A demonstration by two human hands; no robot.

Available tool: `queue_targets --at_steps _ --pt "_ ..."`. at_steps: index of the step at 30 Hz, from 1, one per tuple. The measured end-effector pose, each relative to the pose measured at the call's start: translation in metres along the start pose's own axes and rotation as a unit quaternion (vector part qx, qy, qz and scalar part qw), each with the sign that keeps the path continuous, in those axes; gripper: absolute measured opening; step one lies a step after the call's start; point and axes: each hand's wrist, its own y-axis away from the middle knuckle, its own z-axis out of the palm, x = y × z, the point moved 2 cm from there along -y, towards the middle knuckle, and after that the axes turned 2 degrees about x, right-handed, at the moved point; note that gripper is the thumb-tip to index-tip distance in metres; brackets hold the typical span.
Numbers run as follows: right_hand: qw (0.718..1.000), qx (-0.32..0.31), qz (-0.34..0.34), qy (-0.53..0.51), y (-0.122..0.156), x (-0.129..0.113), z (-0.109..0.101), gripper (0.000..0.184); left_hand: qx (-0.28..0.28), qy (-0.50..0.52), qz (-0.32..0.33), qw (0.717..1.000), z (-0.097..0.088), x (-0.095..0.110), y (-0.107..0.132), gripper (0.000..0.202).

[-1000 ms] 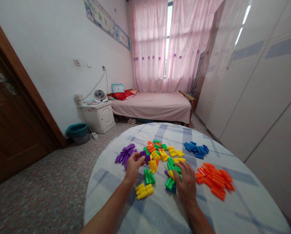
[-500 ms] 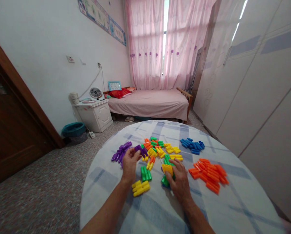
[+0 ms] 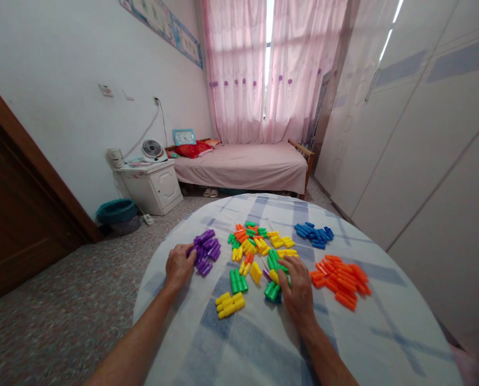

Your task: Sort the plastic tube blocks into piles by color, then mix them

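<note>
A round table under a blue-checked cloth (image 3: 263,343) carries plastic blocks sorted by colour. My left hand (image 3: 179,265) is at the near edge of the purple pile (image 3: 206,247), fingers curled on a purple block. My right hand (image 3: 298,284) lies flat with its fingertips on green and yellow blocks (image 3: 272,274) at the near side of the mixed pile (image 3: 251,241). Between my hands lie a green cluster (image 3: 237,281), a single yellow block (image 3: 256,272) and a yellow cluster (image 3: 230,304). A blue pile (image 3: 314,234) and an orange pile (image 3: 339,273) sit to the right.
Beyond the table stands a bed (image 3: 243,166) with a pink cover under pink curtains. A white nightstand (image 3: 149,185) with a small fan (image 3: 153,150) and a teal basin (image 3: 117,212) are at the left wall. A wooden door (image 3: 14,214) is far left, white wardrobes (image 3: 424,134) on the right.
My left hand has carried a purple block from the mixed pile leftward to the purple pile. My right hand has set down a yellow block and rests on the green and yellow ones.
</note>
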Motion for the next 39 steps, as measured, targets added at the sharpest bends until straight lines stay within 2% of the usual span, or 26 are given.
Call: queue_targets --at_steps 4,6,9,10,12,15,17,19,23,28,33,39 --pt "0.998 0.034 0.06 -0.012 -0.002 0.018 -0.006 0.035 0.004 -0.025 0.017 1.0 0.004 0.003 0.008 0.034" --pt "0.996 0.033 0.082 -0.023 -0.002 0.023 -0.006 0.036 0.031 -0.036 0.031 0.998 0.0 0.011 0.013 0.032" --pt "0.994 0.025 0.095 -0.038 -0.002 0.023 -0.004 0.036 0.089 -0.018 0.096 0.991 -0.006 0.038 0.025 0.029" --pt "0.994 0.02 0.095 -0.042 -0.002 0.022 -0.003 0.035 0.084 0.01 0.125 0.988 -0.006 0.051 0.03 0.028" --pt "0.994 0.011 0.092 -0.05 -0.001 0.02 -0.002 0.033 0.018 0.083 0.177 0.981 0.001 0.079 0.041 0.025" --pt "0.994 -0.001 0.095 -0.057 0.0 0.019 -0.001 0.033 -0.134 0.154 0.245 0.948 0.023 0.121 0.06 0.028" --pt "0.993 -0.008 0.104 -0.062 0.001 0.021 0.0 0.034 -0.193 0.173 0.285 0.923 0.04 0.143 0.071 0.031" --pt "0.991 -0.015 0.11 -0.069 0.001 0.023 0.0 0.034 -0.229 0.157 0.305 0.911 0.055 0.156 0.078 0.031" --pt "0.991 -0.014 0.108 -0.072 0.002 0.024 0.002 0.033 -0.226 0.072 0.278 0.931 0.072 0.163 0.084 0.023" --pt "0.991 -0.013 0.112 -0.071 0.001 0.024 0.003 0.033 -0.219 0.007 0.252 0.943 0.077 0.167 0.086 0.017" --pt "0.991 -0.014 0.117 -0.069 0.002 0.024 0.003 0.033 -0.274 -0.003 0.222 0.936 0.078 0.177 0.084 0.013" --pt "0.991 -0.006 0.116 -0.069 0.002 0.026 0.002 0.032 -0.294 0.016 0.216 0.931 0.079 0.177 0.081 0.01"
